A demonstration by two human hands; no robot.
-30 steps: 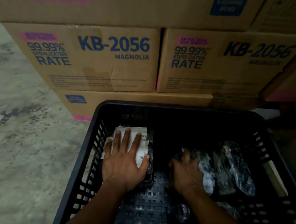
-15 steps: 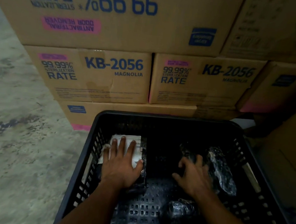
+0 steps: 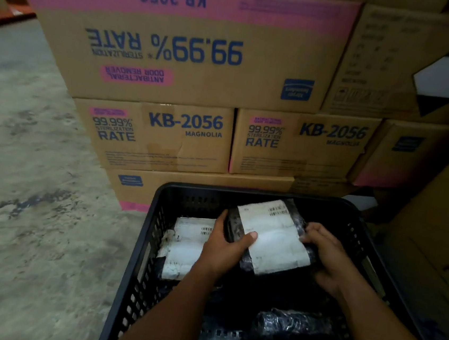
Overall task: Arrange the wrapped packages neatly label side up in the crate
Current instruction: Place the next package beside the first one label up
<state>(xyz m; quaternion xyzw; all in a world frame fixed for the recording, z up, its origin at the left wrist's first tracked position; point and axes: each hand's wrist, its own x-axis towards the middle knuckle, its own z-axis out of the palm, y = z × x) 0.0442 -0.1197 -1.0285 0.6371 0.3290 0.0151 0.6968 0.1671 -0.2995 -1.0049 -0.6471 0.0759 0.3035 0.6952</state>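
Pkg point(image 3: 271, 237) now up, label-up, L point(image 3: 226, 249) + R hand point(image 3: 327, 259).

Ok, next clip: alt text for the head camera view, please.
Both hands, left hand and right hand, hold a black wrapped package with its white label up over a black plastic crate. A second labelled package lies at the crate's left side, an unlabelled dark one nearer the camera; stacked cardboard boxes stand behind.
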